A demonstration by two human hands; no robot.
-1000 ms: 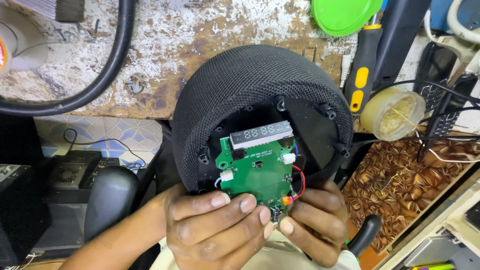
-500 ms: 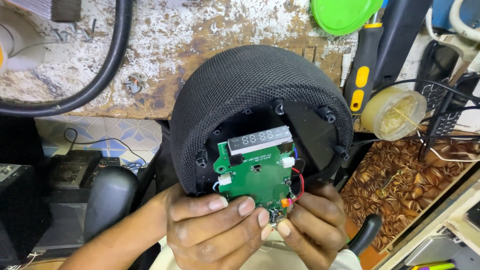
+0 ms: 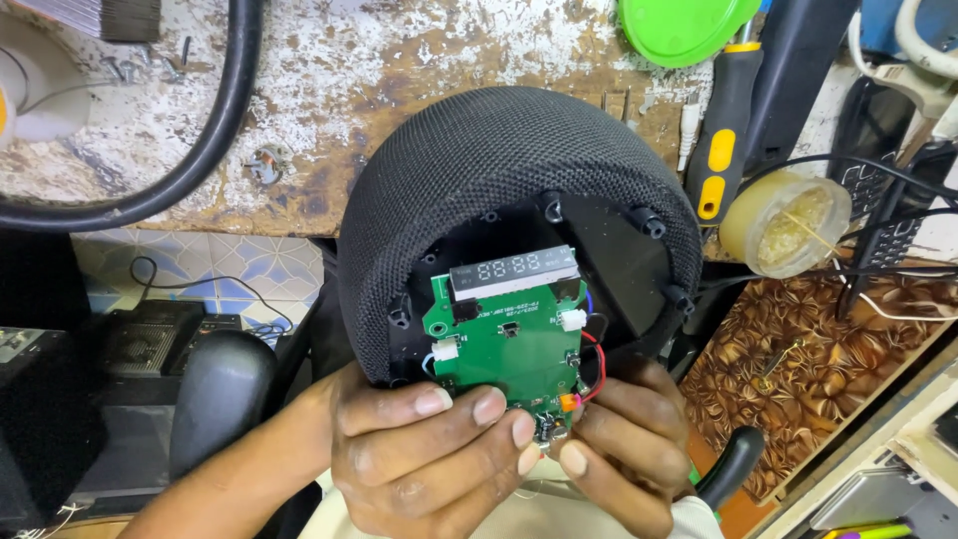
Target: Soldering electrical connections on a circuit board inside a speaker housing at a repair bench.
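The round black fabric-mesh speaker shell (image 3: 519, 190) is tilted with its open underside toward the camera, so the interior stays visible. The green circular circuit board (image 3: 509, 339), carrying a grey segment display strip (image 3: 514, 269), lies in the opening of the shell, at its lower edge.

The left hand (image 3: 429, 459) cups the shell from below, its fingers (image 3: 469, 414) curled together against the board's lower edge. The right hand (image 3: 624, 439) supports the opposite side; its fingertips (image 3: 571, 459) close on the board's bottom rim beside an orange component (image 3: 569, 402), steadying it.

Behind, the worn paint-flecked wooden table (image 3: 329, 90) carries a yellow-and-black screwdriver (image 3: 720, 140).
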